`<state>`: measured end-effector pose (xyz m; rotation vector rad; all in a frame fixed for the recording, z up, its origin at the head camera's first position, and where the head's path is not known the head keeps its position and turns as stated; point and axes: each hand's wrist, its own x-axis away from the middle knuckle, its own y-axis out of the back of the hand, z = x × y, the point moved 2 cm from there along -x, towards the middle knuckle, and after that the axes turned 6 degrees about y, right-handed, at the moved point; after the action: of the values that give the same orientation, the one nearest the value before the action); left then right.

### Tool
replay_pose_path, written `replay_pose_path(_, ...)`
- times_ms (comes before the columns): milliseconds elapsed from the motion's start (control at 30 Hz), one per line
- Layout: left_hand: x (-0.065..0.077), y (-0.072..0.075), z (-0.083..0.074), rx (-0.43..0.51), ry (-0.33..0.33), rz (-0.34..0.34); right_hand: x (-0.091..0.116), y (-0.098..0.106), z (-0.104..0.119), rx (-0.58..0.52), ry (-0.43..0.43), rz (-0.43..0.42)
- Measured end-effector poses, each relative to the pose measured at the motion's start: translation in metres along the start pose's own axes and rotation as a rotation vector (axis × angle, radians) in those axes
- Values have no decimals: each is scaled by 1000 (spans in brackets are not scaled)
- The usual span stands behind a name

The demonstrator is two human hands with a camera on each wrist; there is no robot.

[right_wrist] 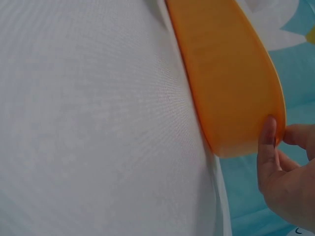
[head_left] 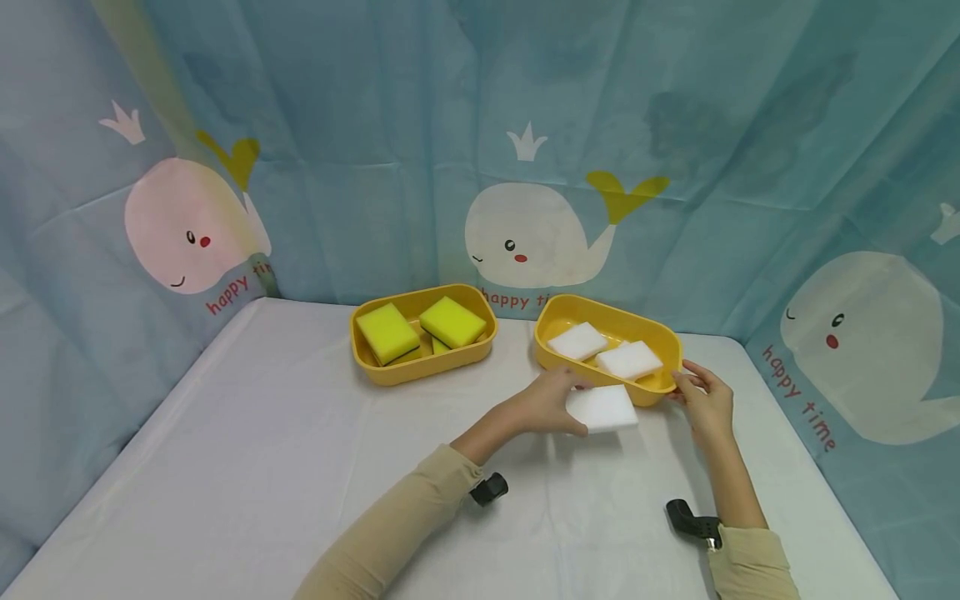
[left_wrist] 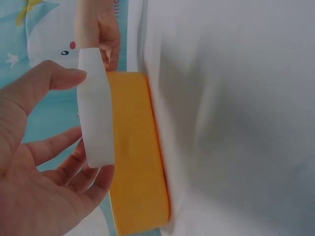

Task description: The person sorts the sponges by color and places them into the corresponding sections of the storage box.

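Note:
In the head view my left hand [head_left: 550, 402] pinches a white sponge block [head_left: 602, 408] between thumb and fingers, just in front of the right yellow tray [head_left: 551, 354]. The left wrist view shows the sponge edge-on, thumb on one end and fingertips at the other, overlapping the tray's side. My right hand [head_left: 703, 402] grips the tray's right end at the rim; in the right wrist view the thumb [right_wrist: 267, 132] lies on the outer wall. Inside this tray lie two more white sponge blocks, one at the left [head_left: 577, 341] and one nearer the front [head_left: 629, 360].
A second yellow tray [head_left: 423, 367] stands to the left, holding several yellow-green sponges [head_left: 387, 332] with dark undersides. Both trays sit at the back of the white-covered table [head_left: 247, 467], close to a blue curtain [head_left: 337, 217] printed with whales. Each wrist wears a black camera mount [head_left: 489, 489].

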<state>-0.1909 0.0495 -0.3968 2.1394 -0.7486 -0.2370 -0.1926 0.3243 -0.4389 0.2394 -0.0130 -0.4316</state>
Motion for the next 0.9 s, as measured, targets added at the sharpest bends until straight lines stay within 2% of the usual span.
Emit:
replay_pose_path(400,-13,15,-3,32,-7,0,1,0,1,13,-9,4)
replay_pose_path(667,-28,28,-10,-42,-26,-27,0,0,0,20,-6,8)
replay_pose_path(900,-40,34,-11,-36,-37,-28,-1,0,0,6,-6,7)
